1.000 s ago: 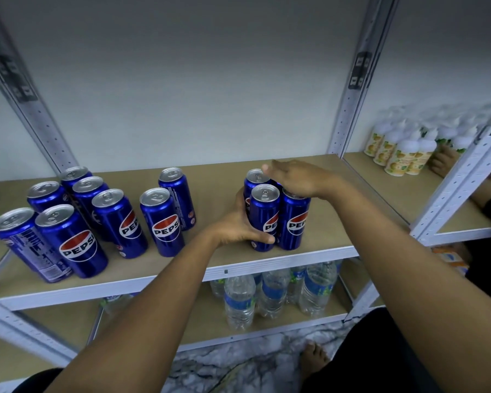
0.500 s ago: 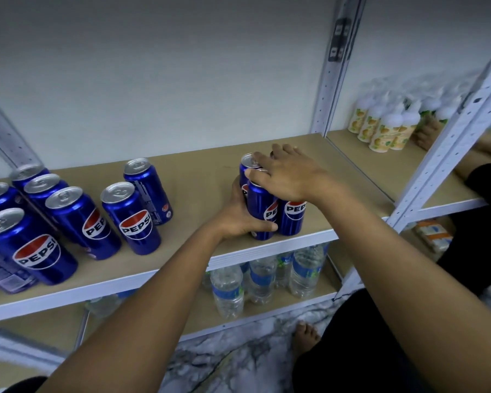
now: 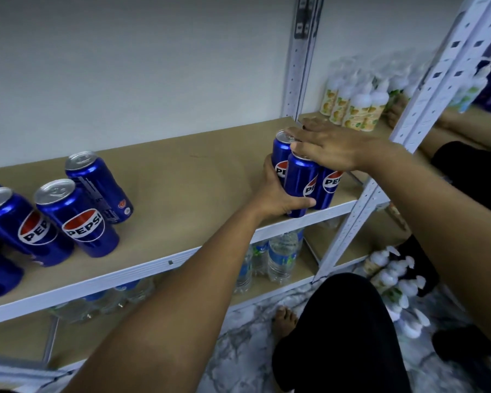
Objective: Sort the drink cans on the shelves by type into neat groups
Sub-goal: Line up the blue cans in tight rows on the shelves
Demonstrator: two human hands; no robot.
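A tight cluster of blue Pepsi cans (image 3: pixel 301 180) stands at the right front corner of the tan shelf (image 3: pixel 187 180). My left hand (image 3: pixel 278 194) wraps around the cluster from the left, thumb across the front can near its base. My right hand (image 3: pixel 326 146) lies flat on the can tops, fingers straight and pointing left. More blue Pepsi cans (image 3: pixel 77 217) stand in a loose group at the shelf's left end, several of them cut off by the frame edge.
A white perforated upright (image 3: pixel 360 199) borders the cluster on the right. Water bottles (image 3: pixel 281 253) stand on the lower shelf. White bottles with orange labels (image 3: pixel 357 112) fill the neighbouring shelf, where another person's hand shows. My knee and a bare foot (image 3: pixel 287 319) are below.
The cluster has slid right toward the shelf's corner with both hands on it. The view has swung right, so the left can group sits nearer the frame edge.
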